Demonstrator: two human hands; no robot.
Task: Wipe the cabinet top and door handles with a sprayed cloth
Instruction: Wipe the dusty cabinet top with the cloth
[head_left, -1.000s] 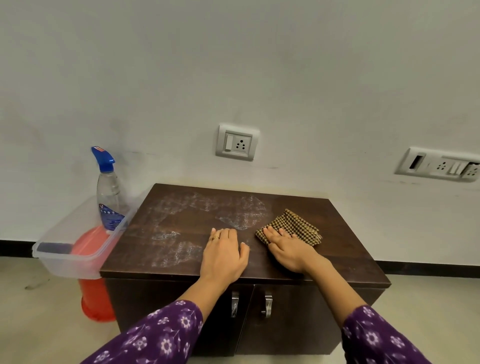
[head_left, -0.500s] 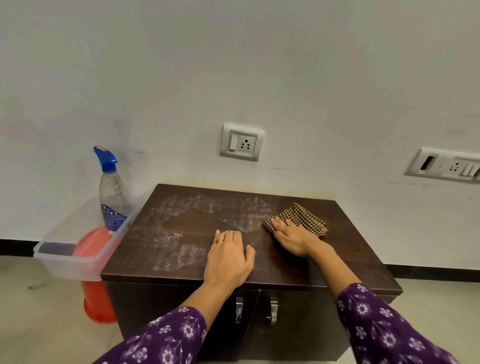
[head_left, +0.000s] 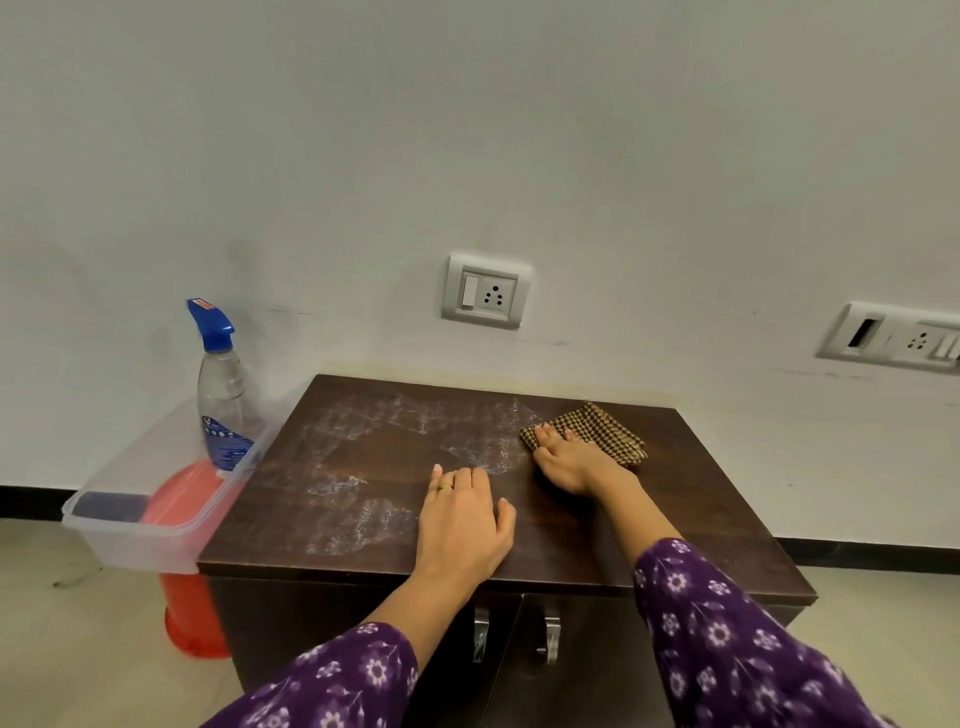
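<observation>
A dark brown cabinet top (head_left: 691, 509) carries whitish dusty smears across its left and middle. A folded brown checked cloth (head_left: 602, 428) lies near the back right of the top. My right hand (head_left: 571, 460) presses flat on the cloth's near left part, fingers pointing toward the wall. My left hand (head_left: 462, 519) rests palm down on the front middle of the top, a ring on one finger, holding nothing. Below the front edge hang two metal door handles, the left handle (head_left: 481, 631) and the right handle (head_left: 552, 636), side by side.
A clear spray bottle (head_left: 222, 405) with a blue trigger stands in a clear plastic tub (head_left: 140, 540) left of the cabinet, over a red bucket (head_left: 192, 608). A wall socket (head_left: 485, 291) and a switch plate (head_left: 893, 338) sit on the white wall behind.
My right hand has slid the cloth away from me toward the back right of the top. My left hand has stayed flat near the front edge.
</observation>
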